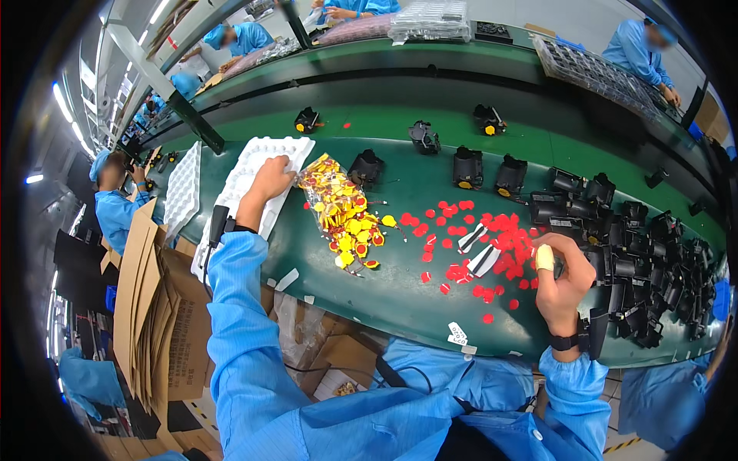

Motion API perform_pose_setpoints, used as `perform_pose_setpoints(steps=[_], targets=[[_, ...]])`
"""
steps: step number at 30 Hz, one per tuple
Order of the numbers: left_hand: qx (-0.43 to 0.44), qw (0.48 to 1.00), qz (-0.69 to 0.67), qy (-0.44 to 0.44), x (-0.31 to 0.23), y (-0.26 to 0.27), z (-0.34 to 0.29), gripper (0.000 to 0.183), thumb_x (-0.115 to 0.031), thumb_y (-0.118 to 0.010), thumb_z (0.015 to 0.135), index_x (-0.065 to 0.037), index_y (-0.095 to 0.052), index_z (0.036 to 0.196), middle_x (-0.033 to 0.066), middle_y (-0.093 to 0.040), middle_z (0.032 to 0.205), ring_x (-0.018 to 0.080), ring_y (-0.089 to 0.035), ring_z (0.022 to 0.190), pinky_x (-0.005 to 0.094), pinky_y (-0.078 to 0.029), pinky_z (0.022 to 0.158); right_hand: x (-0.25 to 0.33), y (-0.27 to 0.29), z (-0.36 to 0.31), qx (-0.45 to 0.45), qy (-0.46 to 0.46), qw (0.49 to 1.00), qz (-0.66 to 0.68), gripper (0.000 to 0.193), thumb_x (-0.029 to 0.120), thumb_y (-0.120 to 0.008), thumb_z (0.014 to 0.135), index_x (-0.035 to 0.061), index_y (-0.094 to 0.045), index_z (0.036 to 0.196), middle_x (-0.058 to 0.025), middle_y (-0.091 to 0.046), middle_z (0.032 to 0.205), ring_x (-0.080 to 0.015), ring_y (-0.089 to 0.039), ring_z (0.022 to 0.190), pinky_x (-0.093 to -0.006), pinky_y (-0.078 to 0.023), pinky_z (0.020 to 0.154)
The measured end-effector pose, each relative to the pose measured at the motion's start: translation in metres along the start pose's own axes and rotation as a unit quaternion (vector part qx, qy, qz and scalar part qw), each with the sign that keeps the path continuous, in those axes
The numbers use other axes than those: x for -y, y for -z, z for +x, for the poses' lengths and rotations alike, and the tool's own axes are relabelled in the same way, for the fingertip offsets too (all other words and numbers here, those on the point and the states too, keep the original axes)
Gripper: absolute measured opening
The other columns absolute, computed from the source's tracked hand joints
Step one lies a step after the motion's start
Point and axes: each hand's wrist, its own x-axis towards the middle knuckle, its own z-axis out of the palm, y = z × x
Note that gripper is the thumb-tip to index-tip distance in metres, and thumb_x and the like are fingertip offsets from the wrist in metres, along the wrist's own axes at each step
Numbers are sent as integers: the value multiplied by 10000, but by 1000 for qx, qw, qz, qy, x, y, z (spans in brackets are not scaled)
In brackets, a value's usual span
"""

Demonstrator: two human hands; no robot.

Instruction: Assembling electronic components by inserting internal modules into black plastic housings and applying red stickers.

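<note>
Over the white moulded tray (260, 156) at the left is my left hand (270, 181), its fingers bent and closed; whatever they hold is hidden. My right hand (565, 278) is at the right edge of a spread of red discs (503, 265). A yellow finger cover sits on one of its digits. Thumb and fingers come together there, and I cannot make out anything between them. Two white strips with black stripes (484, 260) lie among the discs. Between my hands, small yellow and red round parts with short wires (346, 219) spill from a clear plastic bag (314, 170).
Black plastic housings (565, 207) crowd the right side of the green table (384, 303); several more stand along its far side. Folded cardboard (146, 307) leans at the left near another white tray (183, 192). Co-workers in blue sit beyond a raised shelf (430, 73).
</note>
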Motion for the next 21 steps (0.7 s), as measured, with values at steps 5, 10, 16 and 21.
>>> perform_pose_setpoints(steps=[5,10,16,21], targets=[[-109,992,-36,59,-17,6,35,438,-340,-652,887,6,-617,1153,285,-687,987,452,-653,977,509,-517,846,0,-2,-1,-2,-14,1000,20,162,-52,-623,778,-28,-660,934,-126,-700,892,-194,-675,754,-276,-523,699],[-163,980,5,117,-7,-6,84,481,-356,-634,897,-23,-583,1239,276,-684,1075,456,-641,1027,516,-510,889,3,0,0,-31,-36,998,27,138,-52,-627,784,-30,-657,918,-102,-696,870,-160,-662,735,-268,-519,685],[-82,988,-73,108,36,-37,120,500,-374,-618,906,-117,-551,1330,228,-670,1183,437,-616,1116,496,-483,950,3,-3,-1,-14,-23,1000,15,123,-36,-663,784,-22,-654,906,-120,-687,841,-212,-677,702,-292,-536,674],[-95,988,40,111,-91,22,111,518,-327,-640,908,-74,-529,1346,219,-657,1226,395,-611,1165,474,-465,988,0,5,-1,-22,-7,1000,-7,126,-27,-673,782,-16,-652,906,-127,-689,844,-236,-681,707,-296,-533,665]])
